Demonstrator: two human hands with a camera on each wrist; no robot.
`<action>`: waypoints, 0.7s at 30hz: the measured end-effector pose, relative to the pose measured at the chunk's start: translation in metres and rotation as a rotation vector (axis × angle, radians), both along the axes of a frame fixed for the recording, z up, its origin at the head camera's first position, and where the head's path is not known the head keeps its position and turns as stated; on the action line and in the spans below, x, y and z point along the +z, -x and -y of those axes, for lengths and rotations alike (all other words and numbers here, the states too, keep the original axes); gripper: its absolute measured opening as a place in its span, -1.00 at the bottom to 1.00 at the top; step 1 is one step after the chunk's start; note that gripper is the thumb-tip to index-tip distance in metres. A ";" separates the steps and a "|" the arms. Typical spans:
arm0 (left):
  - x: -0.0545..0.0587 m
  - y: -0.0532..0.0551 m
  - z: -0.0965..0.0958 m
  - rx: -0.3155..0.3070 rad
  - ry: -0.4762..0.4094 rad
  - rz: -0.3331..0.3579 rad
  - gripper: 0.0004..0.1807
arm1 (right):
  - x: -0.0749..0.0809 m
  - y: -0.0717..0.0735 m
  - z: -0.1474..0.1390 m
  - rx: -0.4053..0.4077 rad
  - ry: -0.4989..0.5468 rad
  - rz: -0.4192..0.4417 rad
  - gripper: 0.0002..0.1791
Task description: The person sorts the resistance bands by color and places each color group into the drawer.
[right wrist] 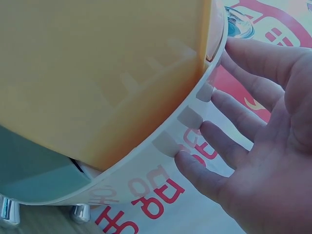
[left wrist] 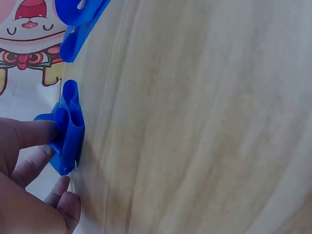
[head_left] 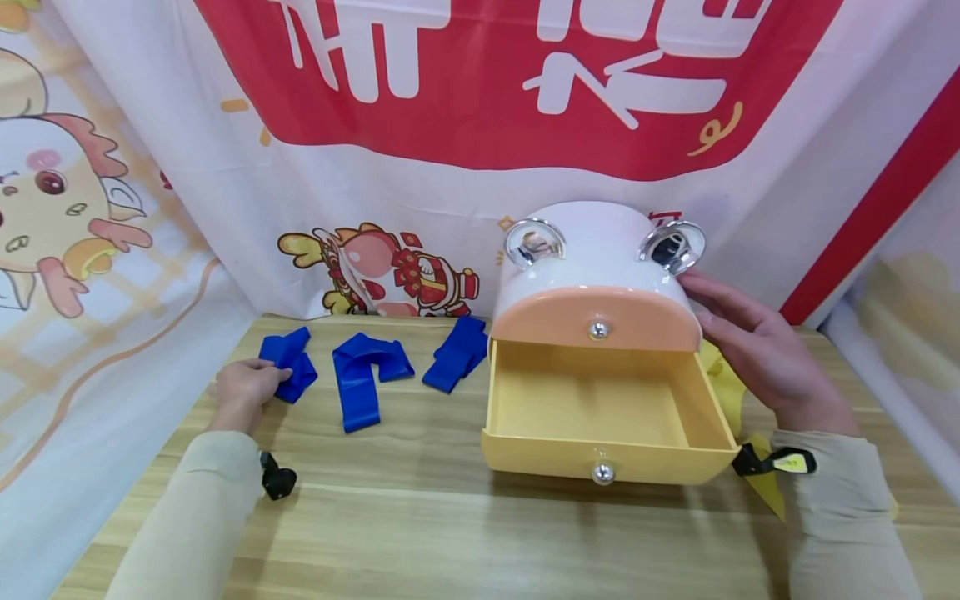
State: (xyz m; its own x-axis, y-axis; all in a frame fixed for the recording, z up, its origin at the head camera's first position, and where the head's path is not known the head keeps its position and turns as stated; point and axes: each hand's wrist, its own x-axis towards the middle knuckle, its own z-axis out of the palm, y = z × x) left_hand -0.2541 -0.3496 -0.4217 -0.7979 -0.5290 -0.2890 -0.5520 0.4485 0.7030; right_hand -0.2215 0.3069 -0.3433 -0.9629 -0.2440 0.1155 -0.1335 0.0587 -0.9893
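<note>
the left hand pinches the leftmost blue, shiny, folded ribbon-like strip between thumb and finger, near the back left of the pale wood-grain table. in the left wrist view the strip is bunched into loops, the thumb on one side of it.

to its right lie two more: a bent blue strip with one end toward the person, and a crossed blue strip just beside the white case.

the right hand grips nothing; its fingers are extended, their tips against the side of the rounded, glossy white plastic case. the case stands right of the strips, with two silver ring-shaped eyes on top. its peach drawer front with a round silver knob is closed, while the pale yellow plastic drawer below is pulled out toward the person. a greenish panel shows beneath it in the right wrist view.

yellow material lies partly hidden between the case and the right arm. a printed red and white cloth hangs behind.
</note>
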 end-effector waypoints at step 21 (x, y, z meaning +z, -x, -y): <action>-0.010 0.006 -0.005 -0.125 0.109 -0.170 -0.62 | 0.000 -0.001 -0.001 0.012 0.036 0.002 -0.40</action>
State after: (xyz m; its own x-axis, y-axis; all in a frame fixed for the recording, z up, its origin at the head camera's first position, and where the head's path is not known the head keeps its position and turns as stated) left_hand -0.2597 -0.3450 -0.4315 -0.8912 -0.4441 -0.0919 -0.3657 0.5840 0.7247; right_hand -0.2204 0.3075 -0.3432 -0.9602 -0.2508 0.1229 -0.1324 0.0211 -0.9910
